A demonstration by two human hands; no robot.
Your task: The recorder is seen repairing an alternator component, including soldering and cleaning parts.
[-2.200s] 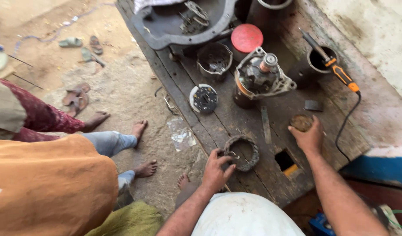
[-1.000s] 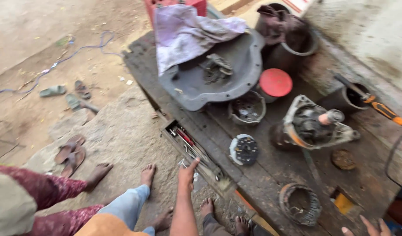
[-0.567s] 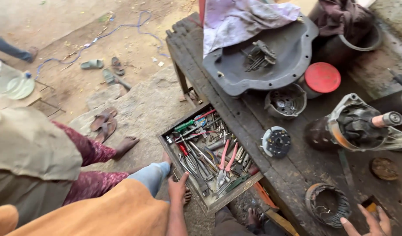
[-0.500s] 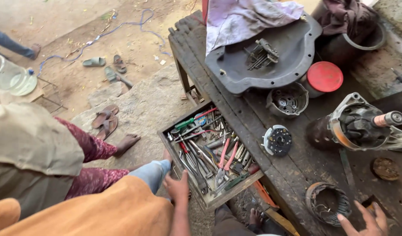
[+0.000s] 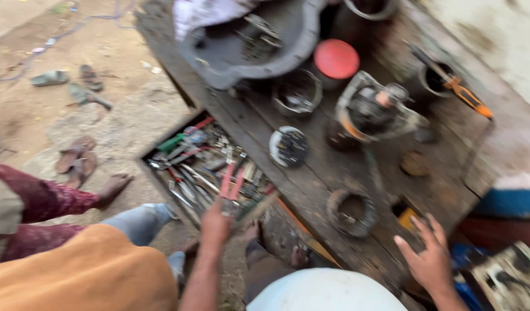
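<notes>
Taking the ring-shaped part (image 5: pixel 350 212) near the front of the table (image 5: pixel 449 190) as landmark: the left hand (image 5: pixel 216 222) lies to its left, at the near edge of the open drawer (image 5: pixel 201 167), which juts out from the table's left side with tools lying in it. The right hand (image 5: pixel 429 259) rests to the ring's right, at the table's front edge. Behind the ring and slightly left sits a round disc part (image 5: pixel 288 146); farther back stands a small can (image 5: pixel 297 92). Behind the ring to the right stands a motor housing (image 5: pixel 371 109). A big pan (image 5: pixel 247 40) lies far behind the ring. Sandals (image 5: pixel 77 161) lie on the floor, well left of the ring, beyond the drawer.
</notes>
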